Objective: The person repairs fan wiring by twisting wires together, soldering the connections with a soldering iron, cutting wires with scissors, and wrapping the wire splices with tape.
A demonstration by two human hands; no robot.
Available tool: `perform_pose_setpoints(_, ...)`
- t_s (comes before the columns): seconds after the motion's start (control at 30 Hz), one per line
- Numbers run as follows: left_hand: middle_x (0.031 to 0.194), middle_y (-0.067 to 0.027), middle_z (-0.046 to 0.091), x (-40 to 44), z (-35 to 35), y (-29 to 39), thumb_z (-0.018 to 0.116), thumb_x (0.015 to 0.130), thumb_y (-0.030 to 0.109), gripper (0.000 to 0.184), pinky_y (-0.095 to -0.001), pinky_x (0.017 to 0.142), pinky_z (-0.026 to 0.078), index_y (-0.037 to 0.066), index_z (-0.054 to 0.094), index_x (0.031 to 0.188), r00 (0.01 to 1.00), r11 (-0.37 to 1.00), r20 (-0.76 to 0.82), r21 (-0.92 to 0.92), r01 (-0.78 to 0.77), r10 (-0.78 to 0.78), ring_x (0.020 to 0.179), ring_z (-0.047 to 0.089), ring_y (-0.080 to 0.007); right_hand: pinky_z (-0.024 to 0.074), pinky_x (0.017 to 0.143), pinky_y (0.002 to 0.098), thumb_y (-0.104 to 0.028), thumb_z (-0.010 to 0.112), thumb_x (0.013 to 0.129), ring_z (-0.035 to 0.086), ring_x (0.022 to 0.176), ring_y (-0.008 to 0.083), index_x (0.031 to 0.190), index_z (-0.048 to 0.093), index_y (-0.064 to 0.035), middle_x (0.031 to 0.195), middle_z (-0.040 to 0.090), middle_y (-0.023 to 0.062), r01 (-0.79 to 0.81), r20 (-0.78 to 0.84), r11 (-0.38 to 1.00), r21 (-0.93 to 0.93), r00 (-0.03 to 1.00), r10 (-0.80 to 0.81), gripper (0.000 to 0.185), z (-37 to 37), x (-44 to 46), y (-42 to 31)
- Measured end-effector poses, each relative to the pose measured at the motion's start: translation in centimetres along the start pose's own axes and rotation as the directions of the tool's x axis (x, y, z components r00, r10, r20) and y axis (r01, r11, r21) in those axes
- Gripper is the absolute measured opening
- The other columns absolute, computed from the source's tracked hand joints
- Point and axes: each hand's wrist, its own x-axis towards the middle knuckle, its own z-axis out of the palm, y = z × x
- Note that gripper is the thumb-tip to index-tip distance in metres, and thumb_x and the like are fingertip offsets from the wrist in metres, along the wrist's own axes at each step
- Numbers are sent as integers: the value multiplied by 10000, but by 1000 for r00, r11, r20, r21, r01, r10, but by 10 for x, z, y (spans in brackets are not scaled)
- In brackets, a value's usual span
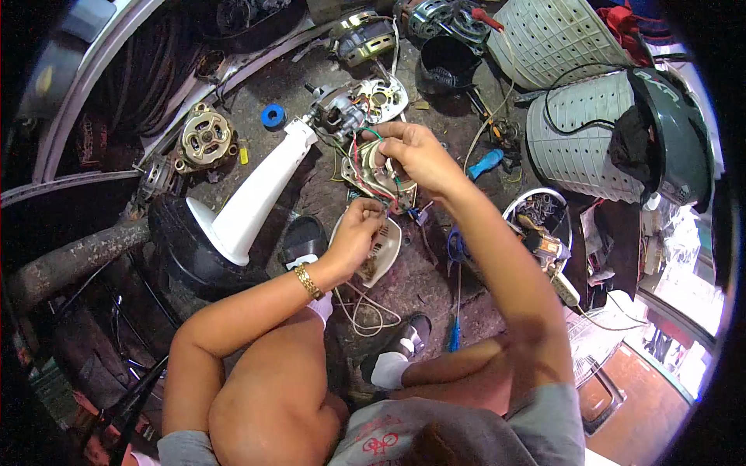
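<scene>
My right hand point(420, 158) pinches a green wire point(374, 133) between thumb and fingers, close to the fan motor point(339, 114). Below it, my left hand point(356, 234), a gold band at its wrist, has its fingertips pressed together at the lower end of the wires; what they grip is too small to make out. A red wire point(357, 161) runs from the motor down toward that hand. Under both hands lies the open fan control housing point(359, 177). A white plastic cover point(388, 252) sits beneath my left hand. The motor joins a white fan stand point(260, 194), lying tilted on its black base point(186, 245).
A blue tape roll point(273, 116) and another motor point(207, 138) lie at left. On the right are a blue-handled tool point(486, 163), a tub of small parts point(509, 213) and white perforated drums point(571, 128). A black pot point(447, 66) stands at the back. A blue-tipped screwdriver point(455, 334) lies near my foot.
</scene>
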Motion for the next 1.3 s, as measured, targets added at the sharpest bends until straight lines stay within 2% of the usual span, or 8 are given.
perform_pose_setpoints(0.33,880,-55,619,-6,0,8,548,954,56,127,-269,625,565,7,576,1067,995,982,-32,-161,-94,89,695,620,-131,473,686,245,-26,595,858,562,777,76,1168,656,2,904,659,17,159,32,868,-470,986,-163,317,-22,-37,42)
perform_pose_setpoints(0.63,804,-43,622,-15,17,10,589,926,42,154,-266,600,530,-6,610,1071,991,967,61,-236,-100,117,639,596,-127,366,440,243,-26,630,833,517,550,86,1108,677,11,750,659,52,-97,-198,869,-485,980,-1,281,-23,-89,31)
perform_pose_setpoints(0.7,851,-53,654,-21,24,10,601,921,48,187,-249,618,530,-30,605,1091,988,966,77,-231,-114,135,651,604,-115,382,453,245,-24,612,848,522,552,88,1204,623,13,801,662,49,-8,-13,975,-223,1000,5,358,-26,-91,43)
perform_pose_setpoints(0.73,850,-54,660,-24,31,14,587,926,45,186,-259,633,532,-27,599,1097,993,977,58,-194,-87,100,670,615,-118,409,500,232,-40,619,861,543,588,81,1259,585,6,838,661,34,48,-8,957,-285,999,-53,402,-21,-94,45)
perform_pose_setpoints(0.93,903,-57,649,-31,55,5,552,944,45,153,-311,719,549,2,609,1079,990,963,137,-259,71,-36,741,626,-140,457,585,233,-14,652,839,580,671,88,1191,617,53,877,688,69,-88,-150,988,-128,986,68,360,-31,-118,56)
perform_pose_setpoints(1.17,978,-55,664,-35,43,-2,561,948,51,180,-285,776,549,23,590,1124,970,964,231,-228,136,-82,811,642,-120,450,549,223,-33,657,851,598,622,101,1075,649,56,809,691,71,74,-178,903,424,984,2,240,-22,-137,114)
perform_pose_setpoints(1.27,965,-56,668,-34,39,-1,569,947,57,181,-278,765,554,15,595,1121,963,962,202,-169,214,-179,814,647,-118,484,564,237,-29,651,871,662,685,148,1054,651,54,843,697,105,6,-155,915,404,986,63,200,-15,-132,120)
perform_pose_setpoints(1.3,965,-56,668,-33,37,-3,569,947,57,181,-278,765,554,15,595,1121,962,958,193,-176,227,-193,814,647,-118,438,487,231,-58,675,856,587,529,116,1001,625,39,720,680,92,38,-175,902,430,984,41,182,-8,-131,114)
